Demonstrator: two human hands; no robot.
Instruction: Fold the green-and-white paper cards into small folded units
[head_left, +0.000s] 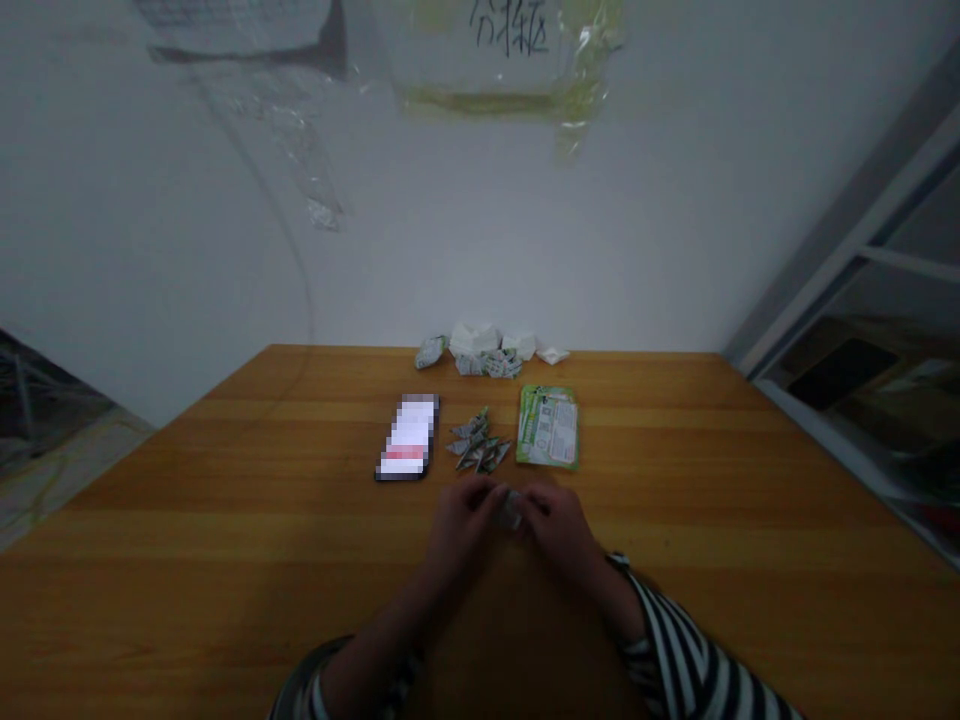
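My left hand (460, 527) and my right hand (559, 527) meet at the middle of the table, their fingers pinching a small folded piece of shiny printed paper (508, 511) between them. Just beyond the fingertips lies a small heap of folded printed paper pieces (478, 442). To its right is a green printed packet (547, 428), and to its left a smartphone (407, 437) with a pixelated screen. Several larger white and green paper folds (474, 350) sit along the far edge of the wooden table (225, 480).
The table's far edge meets a white wall (172, 230), with a plastic sheet (502, 60) fixed to it above. A grey window frame (847, 230) stands at the right, and a striped sleeve (682, 650) covers my right forearm.
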